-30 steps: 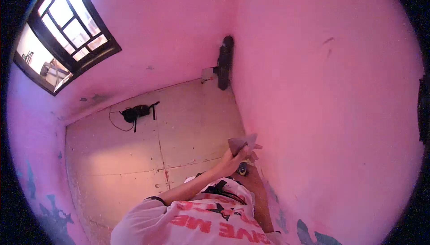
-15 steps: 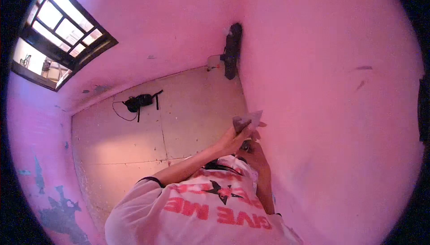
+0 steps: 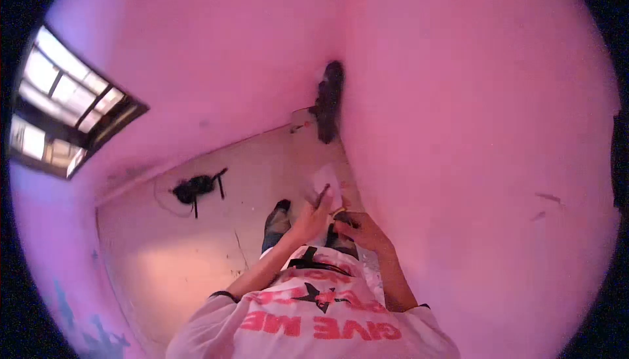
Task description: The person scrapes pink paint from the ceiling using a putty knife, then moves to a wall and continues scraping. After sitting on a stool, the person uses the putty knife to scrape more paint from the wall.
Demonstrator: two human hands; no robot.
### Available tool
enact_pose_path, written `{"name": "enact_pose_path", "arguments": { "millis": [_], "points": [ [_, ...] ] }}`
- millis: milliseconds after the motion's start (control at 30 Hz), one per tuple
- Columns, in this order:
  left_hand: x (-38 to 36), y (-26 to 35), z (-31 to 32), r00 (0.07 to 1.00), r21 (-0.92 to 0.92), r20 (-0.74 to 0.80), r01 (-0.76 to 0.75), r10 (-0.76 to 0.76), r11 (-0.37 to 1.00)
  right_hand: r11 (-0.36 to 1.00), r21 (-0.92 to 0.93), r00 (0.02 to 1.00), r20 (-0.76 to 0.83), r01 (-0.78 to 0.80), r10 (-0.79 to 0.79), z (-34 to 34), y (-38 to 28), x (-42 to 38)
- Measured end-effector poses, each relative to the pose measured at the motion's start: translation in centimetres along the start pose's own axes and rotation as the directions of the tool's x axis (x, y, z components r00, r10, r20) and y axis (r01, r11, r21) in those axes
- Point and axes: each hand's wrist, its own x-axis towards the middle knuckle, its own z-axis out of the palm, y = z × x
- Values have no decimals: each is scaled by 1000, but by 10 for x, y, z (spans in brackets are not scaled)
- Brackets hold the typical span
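My left hand [image 3: 313, 220] reaches forward, its fingers closed around a thin dark flat piece [image 3: 319, 196], blurred by motion. Right beside it, a pale, broad-bladed scraper [image 3: 329, 185] points away from me. A yellowish spot [image 3: 339, 212] shows at its near end, where my right hand [image 3: 359, 229] is closed with its fingers curled. The two tools overlap in front of my body, so which parts touch cannot be made out. Both hands are held above the floor, close to the pink wall [image 3: 458, 162] on the right.
A black bag with straps [image 3: 194, 190] lies on the tiled floor [image 3: 164, 254]. In the corner a long dark object [image 3: 331, 100] leans against the wall. A barred window [image 3: 65, 100] is at upper left. My foot [image 3: 282, 205] shows below my hands.
My view has tilted and shifted, bringing my feet into sight. My hands have moved slightly left and lower in the picture, and the pale blade now points more straight ahead.
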Motion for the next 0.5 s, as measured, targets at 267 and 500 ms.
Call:
{"name": "enact_pose_path", "arguments": {
  "millis": [267,500],
  "points": [
    [51,66,-50,841,678,276,173,-466,714,956,277,828,-512,-92,228,95,-33,14],
    [55,9,-75,469,657,702,-136,-536,742,839,487,404,-837,242,369,188,41,-38]
  ]
}}
